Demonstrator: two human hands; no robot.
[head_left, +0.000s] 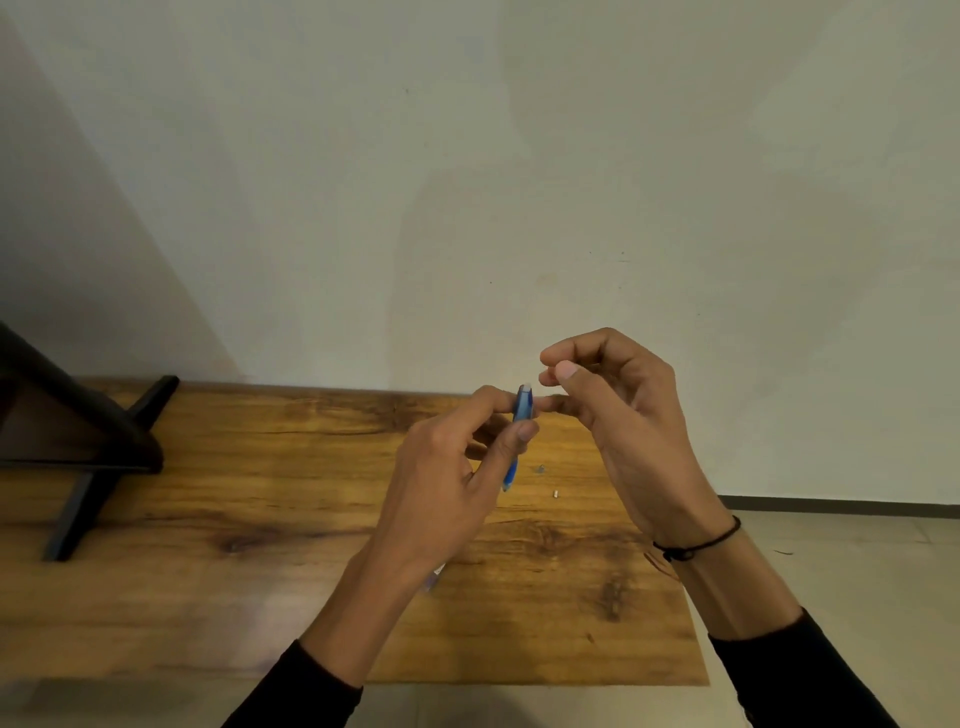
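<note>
The wooden table (260, 493) stops at the wall, and a black stand (78, 415) sits far left. Above the open middle, the left hand (447, 488) grips a blue pen (523, 404), white top up. The right hand (628, 415) curls beside it; I cannot tell if it holds anything.

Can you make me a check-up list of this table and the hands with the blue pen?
Surface: wooden table.
Job's things: blue pen, raised above the table.
Clutter: small white piece and grey speck on the table.
Grips: left hand holds the pen; right hand pinches fingertips together just above it.
Cables: nothing seen.
Surroundings: black stand at left, pale wall, floor.
</note>
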